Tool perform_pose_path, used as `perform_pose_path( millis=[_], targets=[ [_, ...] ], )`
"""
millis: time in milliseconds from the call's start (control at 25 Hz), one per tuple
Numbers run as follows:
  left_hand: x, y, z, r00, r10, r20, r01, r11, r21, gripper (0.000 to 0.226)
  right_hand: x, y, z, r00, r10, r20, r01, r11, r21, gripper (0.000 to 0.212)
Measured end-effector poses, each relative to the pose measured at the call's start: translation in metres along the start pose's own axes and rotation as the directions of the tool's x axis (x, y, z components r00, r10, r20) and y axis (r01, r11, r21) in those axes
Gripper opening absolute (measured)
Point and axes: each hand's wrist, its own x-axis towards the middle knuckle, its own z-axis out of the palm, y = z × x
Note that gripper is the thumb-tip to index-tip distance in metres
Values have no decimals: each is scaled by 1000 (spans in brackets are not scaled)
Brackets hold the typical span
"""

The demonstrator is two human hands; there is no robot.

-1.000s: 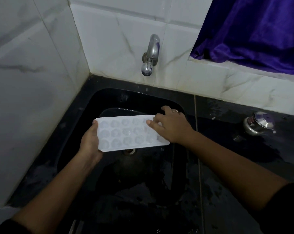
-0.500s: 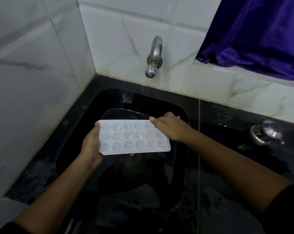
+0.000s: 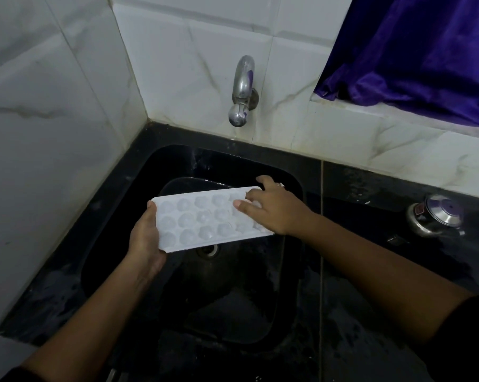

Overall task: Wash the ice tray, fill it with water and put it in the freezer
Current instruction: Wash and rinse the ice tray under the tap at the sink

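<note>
— Gripping what, exactly?
— Left hand [image 3: 146,238] clasps the left end of the white plastic ice tray with round cups [image 3: 205,219], thumb over the rim, palm under it.
— And the other?
— Right hand [image 3: 271,208] lies on the tray's right end, fingers [image 3: 242,204] spread and loose, forearm reaching in from the near right.
— Where's the tray?
— Held level over the black sink [image 3: 139,188], near side of the chrome wall tap [image 3: 242,92].
</note>
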Motion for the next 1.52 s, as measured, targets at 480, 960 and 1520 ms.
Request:
perform_pose_path(
  millis=[480,960,1520],
  targets=[
    [6,-1,-1,999,22,30,-23,1000,10,53,-1,9,-7,996,-94,8,93,969,-228,77],
    [-2,10,-15,998,3,59,-3,1000,6,54,-14,-18,-10,990,105,93,-123,967,223,59],
    [27,42,-42,985,-19,171,1,995,102,50,-12,-49,9,980,-65,-187,15,967,-255,70]
  ],
)
